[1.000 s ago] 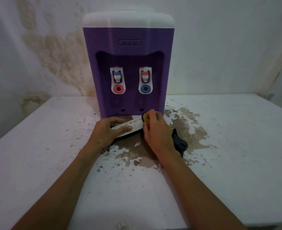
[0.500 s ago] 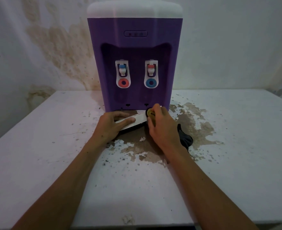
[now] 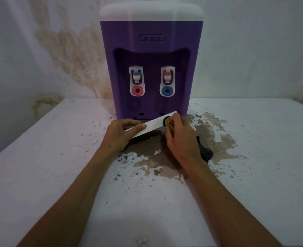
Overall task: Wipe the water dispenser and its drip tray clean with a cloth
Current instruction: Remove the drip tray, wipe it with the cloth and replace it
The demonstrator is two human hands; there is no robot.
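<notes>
A purple water dispenser (image 3: 151,56) with a white top stands at the back of the table, showing two white taps. Just in front of its base is the white drip tray (image 3: 156,123), tilted with its right end raised. My left hand (image 3: 119,135) grips the tray's left end. My right hand (image 3: 180,139) holds a dark cloth with a yellowish patch (image 3: 168,123) pressed against the tray's right end. A dark tail of the cloth (image 3: 205,151) sticks out behind my right wrist.
The white table (image 3: 58,175) has a large brown patch of peeled paint (image 3: 209,136) around and to the right of my hands. Stained walls close in behind and at the left. The table's near edge lies at the bottom of view.
The view has shifted closer to the dispenser. The tray's right end has risen slightly, and my hands keep their hold on tray and cloth.
</notes>
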